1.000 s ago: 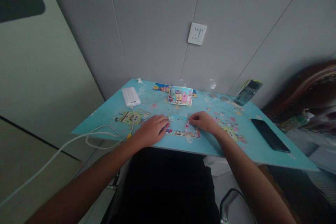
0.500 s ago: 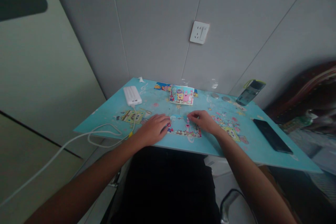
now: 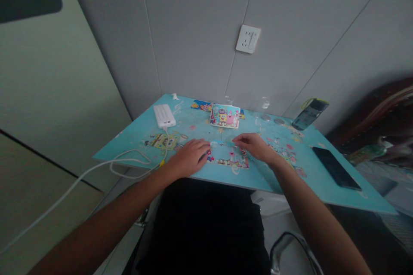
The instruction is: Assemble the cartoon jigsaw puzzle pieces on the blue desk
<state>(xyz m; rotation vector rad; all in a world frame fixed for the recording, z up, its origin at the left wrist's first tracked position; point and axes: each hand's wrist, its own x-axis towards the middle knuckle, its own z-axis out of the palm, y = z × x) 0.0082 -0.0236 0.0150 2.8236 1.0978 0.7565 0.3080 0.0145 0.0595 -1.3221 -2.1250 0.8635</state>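
Observation:
A small cartoon picture sheet (image 3: 226,163), perhaps a jigsaw with a pale blue middle and colourful edges, lies flat near the table's front edge. My left hand (image 3: 192,157) rests flat at its left side, fingers stretched out and touching its edge. Over the sheet's upper right corner, my right hand (image 3: 253,145) has its thumb and fingertips pinched together. Whatever is between those fingertips is too small and hidden to make out. Behind the sheet, a cartoon picture card (image 3: 225,117) shows a yellow and a pink figure.
On the blue printed table (image 3: 200,175), a white power bank (image 3: 164,116) with a white cable (image 3: 134,160) lies to the left. A black phone (image 3: 335,167) lies right, and a dark bottle (image 3: 310,114) leans near the wall. A blue cartoon strip (image 3: 201,105) lies at the back.
My right hand has shifted slightly right along the sheet's top edge, its fingertips still pinched. My left hand stays in place on the sheet. The view has moved slightly.

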